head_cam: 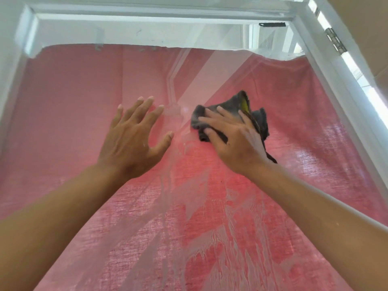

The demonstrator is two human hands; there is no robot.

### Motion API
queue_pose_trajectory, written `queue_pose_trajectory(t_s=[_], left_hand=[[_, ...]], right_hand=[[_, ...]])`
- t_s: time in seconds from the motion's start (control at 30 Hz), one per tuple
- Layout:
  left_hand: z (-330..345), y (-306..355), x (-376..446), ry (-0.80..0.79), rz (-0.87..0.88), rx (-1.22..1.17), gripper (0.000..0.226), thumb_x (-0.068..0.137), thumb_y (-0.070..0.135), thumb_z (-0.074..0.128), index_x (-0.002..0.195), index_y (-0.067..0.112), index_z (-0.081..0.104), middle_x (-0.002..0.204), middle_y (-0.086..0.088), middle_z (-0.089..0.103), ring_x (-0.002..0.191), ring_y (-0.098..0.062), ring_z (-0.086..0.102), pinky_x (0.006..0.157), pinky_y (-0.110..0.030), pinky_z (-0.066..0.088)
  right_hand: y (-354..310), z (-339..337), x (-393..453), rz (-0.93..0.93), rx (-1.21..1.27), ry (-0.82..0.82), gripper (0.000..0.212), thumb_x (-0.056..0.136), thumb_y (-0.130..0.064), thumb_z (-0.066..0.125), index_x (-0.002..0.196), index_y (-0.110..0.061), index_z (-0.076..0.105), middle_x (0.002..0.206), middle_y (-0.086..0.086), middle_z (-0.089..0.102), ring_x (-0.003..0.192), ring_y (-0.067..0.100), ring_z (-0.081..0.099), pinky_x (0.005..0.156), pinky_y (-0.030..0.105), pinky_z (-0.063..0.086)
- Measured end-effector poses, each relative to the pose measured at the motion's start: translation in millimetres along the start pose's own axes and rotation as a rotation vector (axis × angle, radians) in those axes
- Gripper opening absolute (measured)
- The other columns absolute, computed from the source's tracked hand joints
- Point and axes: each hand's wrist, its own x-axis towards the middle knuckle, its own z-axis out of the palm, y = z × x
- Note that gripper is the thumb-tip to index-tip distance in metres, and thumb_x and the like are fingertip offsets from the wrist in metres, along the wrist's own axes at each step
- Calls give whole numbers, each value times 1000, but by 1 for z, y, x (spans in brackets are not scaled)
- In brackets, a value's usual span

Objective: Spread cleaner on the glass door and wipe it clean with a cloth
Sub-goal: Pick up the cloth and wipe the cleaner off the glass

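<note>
Two bare hands work against the glass door (84, 106) in the single head view, and the grey cloth (222, 120) serves as the landmark. Pressed over that cloth is the right hand (233, 139), its fingers (212, 116) spread and fairly straight, pinning the bunched fabric flat to the pane rather than clutching it; I judge this gives broad pressure for wiping. A yellow-green patch shows at the cloth's upper edge. Just left of the cloth, apart from it, the left hand (134, 135) is splayed and released, holding nothing, palm toward the glass; whether it touches the pane cannot be told, though it looks placed to steady the door or the body. Below the cloth, whitish streaks of cleaner (212, 234) run down the glass, so the lower pane seems not yet wiped. Behind the glass hangs a pink-red curtain (63, 143), which fills the pane around the cloth. Above and to the right of the cloth runs the white door frame (327, 66), with a metal hinge (335, 39) farther up on the right. Wiping seems under way, with much streaked glass left.
</note>
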Motion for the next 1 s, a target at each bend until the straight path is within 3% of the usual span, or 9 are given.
queue_pose_trajectory(t_s=[0.07,0.2,0.33,0.4,0.57,0.73,0.8,0.9,1.0], left_hand=[[0,-6,-2,-21,4,16,80,95,66,32,160,19,37,171,-6,25,160,-23,16,129,-53,8],[2,-11,-7,-34,22,27,82,96,69,27,162,21,32,172,-3,21,160,-20,11,130,-51,5],[3,-11,-7,-25,20,16,83,95,68,27,163,21,32,172,-4,21,160,-21,12,130,-52,5],[4,-12,-8,-31,16,19,83,95,68,26,163,21,31,172,-3,20,161,-21,11,130,-51,4],[4,-12,-8,-27,26,28,84,95,69,24,163,20,31,172,-5,21,160,-23,12,130,-53,6],[3,-14,-10,-23,29,0,84,94,67,27,163,18,31,172,-3,21,160,-19,11,130,-47,3],[0,-19,-12,-19,26,-12,85,94,67,28,162,16,32,171,-4,22,160,-19,12,131,-47,4],[-8,-33,-16,-8,-10,-9,86,94,67,27,162,14,32,172,-3,21,160,-17,11,131,-48,5],[-12,-46,-24,-15,-6,2,86,94,66,28,162,14,32,171,-3,21,160,-17,11,131,-47,5]], right_hand=[[4,-3,15,123,-10,100,33,104,-35,52,133,-37,66,153,-9,53,147,15,42,126,46,14],[-14,3,52,620,-15,207,37,109,-35,42,142,-36,58,163,-10,40,155,16,25,128,48,-4],[-51,26,27,185,-20,57,32,106,-32,49,134,-39,64,158,-10,47,152,17,33,126,50,5],[-49,24,25,92,3,22,32,105,-33,52,133,-40,65,154,-10,52,149,17,38,126,47,11],[-41,16,74,435,17,114,34,108,-36,45,136,-38,62,159,-5,45,152,20,33,128,50,1],[-55,29,52,4,34,-103,33,106,-34,49,135,-43,63,155,-13,50,150,15,37,127,51,11],[-48,25,63,103,-2,8,32,106,-35,49,132,-42,65,151,-10,54,144,19,44,125,54,15],[-50,23,84,448,-9,131,34,108,-34,44,136,-38,61,156,-5,50,150,20,36,128,54,3],[-74,38,70,181,-36,37,32,106,-34,47,133,-40,63,155,-8,51,149,18,38,126,57,8]])
